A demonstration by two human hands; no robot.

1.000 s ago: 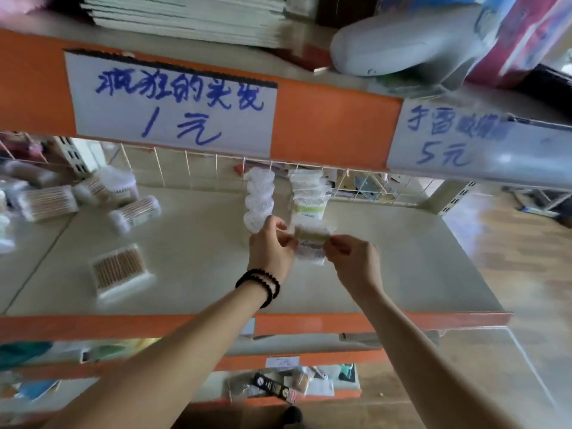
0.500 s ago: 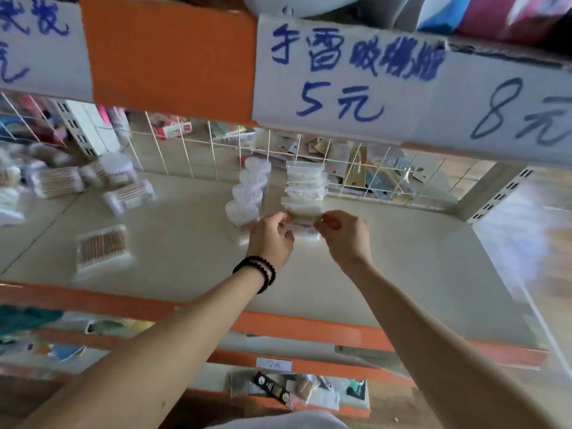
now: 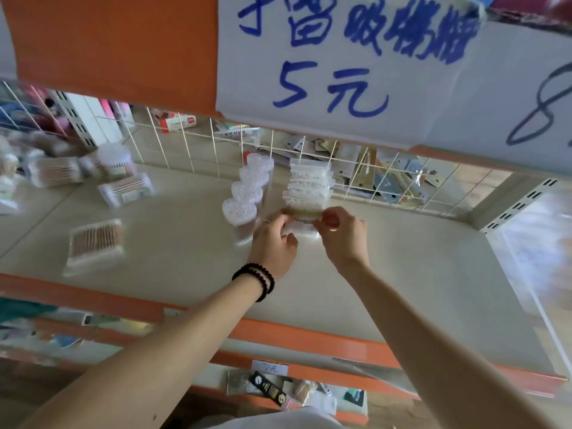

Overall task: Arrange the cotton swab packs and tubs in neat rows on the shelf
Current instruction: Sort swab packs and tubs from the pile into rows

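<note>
Swab pack (image 3: 305, 222): flat, long axis left-right, front end of the pack row (image 3: 309, 185) running toward the wire back; left hand (image 3: 272, 243) and right hand (image 3: 342, 233) pinch its ends. Tub row (image 3: 247, 193) just left. Shelf (image 3: 387, 274): bare rightward and toward the front edge.

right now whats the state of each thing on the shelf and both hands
left hand: pinches the front pack's left end
right hand: pinches its right end
front pack: held at the near end of the pack row
pack row: lined up toward the wire back
heart tubs: upright, in a row beside the packs
flat swab pack: lying loose, apart on the left
round tub: upright among loose packs
</note>
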